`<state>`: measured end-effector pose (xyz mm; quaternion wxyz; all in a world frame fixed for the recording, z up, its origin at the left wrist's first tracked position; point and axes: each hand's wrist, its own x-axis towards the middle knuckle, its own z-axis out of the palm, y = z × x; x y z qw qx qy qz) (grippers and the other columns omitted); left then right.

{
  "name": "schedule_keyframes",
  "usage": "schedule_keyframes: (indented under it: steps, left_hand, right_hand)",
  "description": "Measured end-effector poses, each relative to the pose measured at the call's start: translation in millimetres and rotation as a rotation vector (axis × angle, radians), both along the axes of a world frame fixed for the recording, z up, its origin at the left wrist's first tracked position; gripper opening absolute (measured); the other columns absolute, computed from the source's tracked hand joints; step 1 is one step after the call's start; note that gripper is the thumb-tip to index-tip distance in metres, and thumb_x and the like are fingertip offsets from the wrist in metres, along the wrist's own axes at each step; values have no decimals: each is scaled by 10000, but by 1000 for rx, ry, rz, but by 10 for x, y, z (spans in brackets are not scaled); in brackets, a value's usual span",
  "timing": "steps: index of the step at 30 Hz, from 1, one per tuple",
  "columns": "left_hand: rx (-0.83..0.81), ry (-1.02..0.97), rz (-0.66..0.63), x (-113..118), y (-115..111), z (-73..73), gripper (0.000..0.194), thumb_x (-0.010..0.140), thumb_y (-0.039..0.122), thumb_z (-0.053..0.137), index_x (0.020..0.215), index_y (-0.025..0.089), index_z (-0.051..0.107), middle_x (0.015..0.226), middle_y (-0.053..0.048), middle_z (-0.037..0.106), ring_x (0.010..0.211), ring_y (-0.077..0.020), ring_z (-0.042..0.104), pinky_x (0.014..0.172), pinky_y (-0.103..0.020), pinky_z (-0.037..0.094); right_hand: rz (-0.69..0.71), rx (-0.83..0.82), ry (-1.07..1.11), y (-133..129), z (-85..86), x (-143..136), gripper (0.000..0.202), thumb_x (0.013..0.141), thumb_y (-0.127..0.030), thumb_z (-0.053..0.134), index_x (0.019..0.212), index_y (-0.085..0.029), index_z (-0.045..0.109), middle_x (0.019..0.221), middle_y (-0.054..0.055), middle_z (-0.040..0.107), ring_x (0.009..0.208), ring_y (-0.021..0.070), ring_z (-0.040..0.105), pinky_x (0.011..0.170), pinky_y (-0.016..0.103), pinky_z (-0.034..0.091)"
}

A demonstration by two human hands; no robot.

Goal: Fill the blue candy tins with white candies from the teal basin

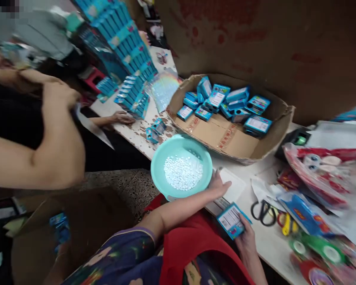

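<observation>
Packing work, by the look of it, w/ the teal bowl (181,166) as the anchor. Person's left hand (218,185) lies at the bowl's near-right rim, fingers spread flat on a white sheet (233,189), steadying the bowl rather than gripping it. Right hand (247,234), nearer the camera than the bowl, pinches a small blue box (231,221) between thumb and fingers, label side up. Bowl holds a heap of small white pellets (183,172), approx. a third of its floor covered. Step in hand looks like handling one box beside the pellet supply; a next move would call for a fine fingertip pick from the heap while the box is kept level.

Beyond the bowl, a low cardboard tray (222,136) holds a loose pile of like blue boxes (225,103). Farther left of the bowl, stacked blue boxes (127,51) rise in a leaning column on the surface (269,241). Right of the bowl: black scissors (262,213) and tape rolls (324,249). Another person's arm (38,158) crosses far left.
</observation>
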<state>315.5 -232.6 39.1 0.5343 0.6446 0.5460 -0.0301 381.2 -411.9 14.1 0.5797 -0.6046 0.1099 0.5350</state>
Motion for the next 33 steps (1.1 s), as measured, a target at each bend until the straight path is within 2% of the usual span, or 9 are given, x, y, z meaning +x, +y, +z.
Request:
schedule_keyframes:
  steps: [3,7,10,12,15,17,19,25,33]
  left_hand:
    - [-21,32,38,2,-60,-68,942,786,511,584,1520,87,173,1517,-203,259,1429,-357,201,1200,-453,145]
    - [59,-75,-48,-156,-168,119,960,792,490,587,1516,31,156,1547,-229,196,1444,-357,157,1203,-468,138]
    - [316,-342,-127,-496,-140,353,670,855,431,527,1433,119,394,1492,-144,370,1380,-247,341,1184,-358,249]
    - [511,-378,-52,-840,-36,448,456,918,407,426,1298,180,537,1334,-104,545,1252,-196,482,1131,-330,336]
    - [541,-1,39,-1392,199,424,424,947,388,374,1279,183,540,1297,-119,559,1243,-230,474,1113,-386,336]
    - [360,301,-39,-1662,338,326,549,935,422,407,1421,167,397,1417,-160,444,1320,-310,394,1109,-469,303]
    - [214,449,-82,-1784,415,214,692,908,483,444,1489,146,278,1477,-216,341,1343,-399,344,1067,-537,313]
    - [70,471,-87,-1499,315,39,819,828,633,468,1482,178,279,1517,-226,246,1374,-446,263,1024,-534,353]
    - [69,391,-93,-1327,235,23,679,830,611,459,1430,313,346,1462,-141,303,1331,-398,308,1006,-550,363]
  right_hand:
    - [-80,-88,-2,-29,-31,116,193,503,-341,795,663,-267,718,739,-16,754,607,237,715,577,355,604]
    - [-69,-123,-24,-65,48,202,174,486,-345,784,619,-270,702,731,-1,753,590,258,708,574,410,611]
    - [-50,-93,-58,-38,144,256,180,515,-379,772,651,-277,712,720,0,750,600,277,710,595,453,610]
    - [21,-44,-73,64,224,258,191,541,-402,767,672,-272,718,724,8,752,613,284,713,616,461,607]
    - [124,22,-11,350,345,159,238,524,-391,802,697,-244,731,750,25,756,640,282,717,652,441,603]
    - [190,71,59,570,401,31,280,510,-371,830,728,-219,741,783,37,759,682,280,721,694,426,599]
    - [284,129,126,759,430,-116,314,530,-357,842,787,-203,748,816,47,761,722,271,723,730,406,592]
    - [474,217,239,1021,434,-442,326,597,-372,835,848,-183,748,807,52,755,712,253,719,748,385,582]
    - [488,191,256,1116,466,-482,342,570,-360,850,827,-154,760,777,69,754,675,259,716,692,374,592]
